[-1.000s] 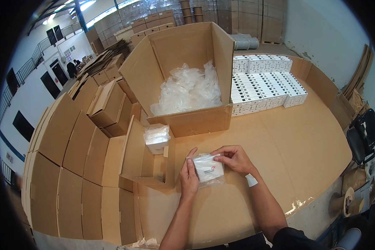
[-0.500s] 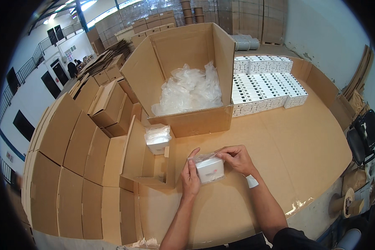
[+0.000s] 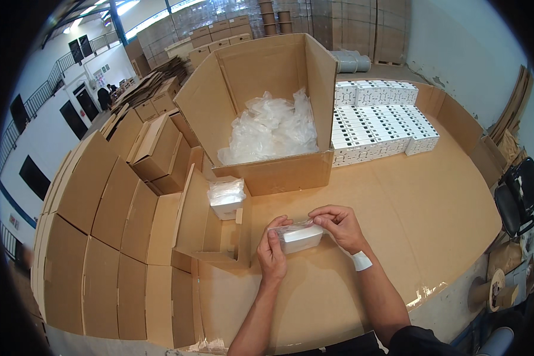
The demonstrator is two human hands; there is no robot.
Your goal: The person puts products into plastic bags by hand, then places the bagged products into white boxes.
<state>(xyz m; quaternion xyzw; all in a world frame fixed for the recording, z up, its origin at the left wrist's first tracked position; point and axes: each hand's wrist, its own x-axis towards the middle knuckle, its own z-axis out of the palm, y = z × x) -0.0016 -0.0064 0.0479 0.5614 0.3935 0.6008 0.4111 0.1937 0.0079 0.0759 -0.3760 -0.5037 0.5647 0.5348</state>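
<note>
A small white box (image 3: 302,238) in a clear plastic bag is held up between my hands above the cardboard-covered table. My left hand (image 3: 273,249) grips its left end, thumb on the near side. With thumb and fingers pinched, my right hand (image 3: 339,227) holds the bag's plastic at the upper right corner. A white patch is stuck on my right wrist. Left of my hands, an open cardboard carton (image 3: 210,255) lies with its opening toward me. Inside it stand several similar bagged white boxes (image 3: 226,199).
Behind my hands stands a large cardboard bin (image 3: 273,175) holding loose clear plastic bags (image 3: 273,127). Rows of white patterned boxes (image 3: 382,127) are stacked at the far right of the table. Cardboard cartons (image 3: 101,261) form a wall on the left. A black chair (image 3: 516,196) stands off the right edge.
The bagged box has tilted, so its front face shows less and its top more. My hands have shifted only slightly, with the same grip.
</note>
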